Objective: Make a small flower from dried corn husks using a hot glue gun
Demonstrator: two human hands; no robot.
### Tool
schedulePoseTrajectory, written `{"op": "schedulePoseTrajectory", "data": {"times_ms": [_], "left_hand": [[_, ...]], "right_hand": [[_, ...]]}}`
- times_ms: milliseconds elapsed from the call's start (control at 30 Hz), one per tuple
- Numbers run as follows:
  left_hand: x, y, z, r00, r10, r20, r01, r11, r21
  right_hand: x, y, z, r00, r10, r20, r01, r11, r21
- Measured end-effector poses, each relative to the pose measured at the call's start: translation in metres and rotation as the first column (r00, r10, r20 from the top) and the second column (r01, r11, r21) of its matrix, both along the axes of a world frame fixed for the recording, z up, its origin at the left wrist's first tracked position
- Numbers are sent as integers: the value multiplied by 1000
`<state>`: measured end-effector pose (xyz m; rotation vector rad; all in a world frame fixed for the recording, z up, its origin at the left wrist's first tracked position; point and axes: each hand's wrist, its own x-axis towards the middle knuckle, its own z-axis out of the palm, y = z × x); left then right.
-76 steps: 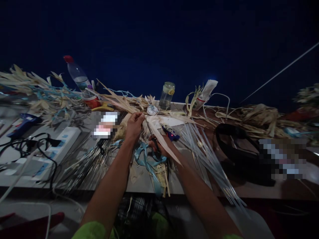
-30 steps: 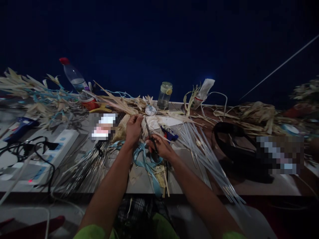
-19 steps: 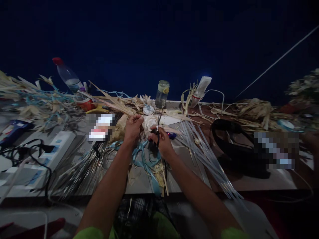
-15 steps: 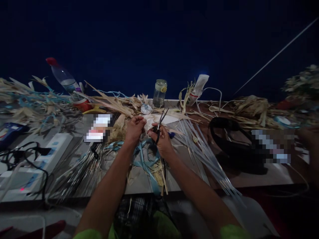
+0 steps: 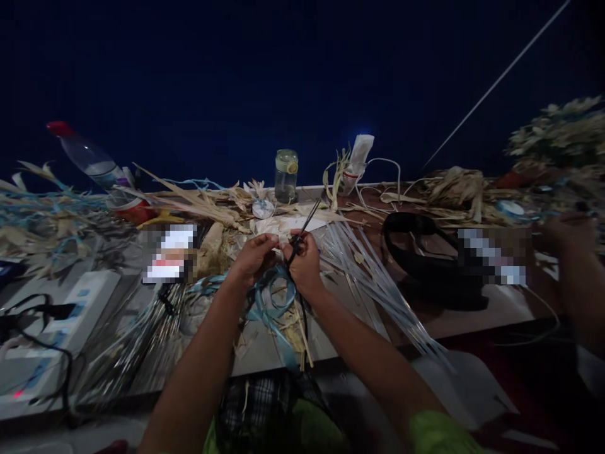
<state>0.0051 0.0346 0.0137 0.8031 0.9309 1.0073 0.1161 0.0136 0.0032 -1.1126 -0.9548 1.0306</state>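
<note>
My right hand is closed round a pair of dark-handled scissors, whose blades point up and away. Close beside it, my left hand is pinched; whatever small pale piece may lie between its fingertips is too small to make out. The fingertips of both hands almost meet. Behind them lie whitish, thin pieces of husk. Below the hands, a light blue ribbon curls over the table, with dry straw-coloured scraps near it.
Clear plastic strips lie to the right, near a black headband-like object. A lidded jar stands at the back. Thin wires and a power strip are on the left. Another person's hand shows at far right.
The view has turned a little to the right, so things appear further left. My two hands have come closer together at the fingertips. The scissors remain in my right hand.
</note>
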Motion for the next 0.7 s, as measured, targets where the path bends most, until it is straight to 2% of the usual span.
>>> {"op": "schedulePoseTrajectory", "data": {"times_ms": [67,200,300,400,500,700], "left_hand": [[1,0,0,1000,-14,11,14,1000,17],[0,1,2,997,72,21,-73,995,63],[-5,2,7,985,166,34,-169,982,90],[-10,3,13,975,214,58,-219,971,92],[-13,2,17,971,221,88,-230,968,102],[-13,3,15,972,214,95,-225,965,132]], "right_hand": [[0,0,1,1000,1,11,-1,1000,9],[-2,0,2,999,43,-10,-43,999,33],[-4,-2,3,989,147,-8,-147,989,4],[-6,-6,1,952,303,38,-300,952,-68],[-7,-10,-2,901,413,134,-404,910,-90],[-7,-11,-2,870,446,210,-439,895,-83]]}}
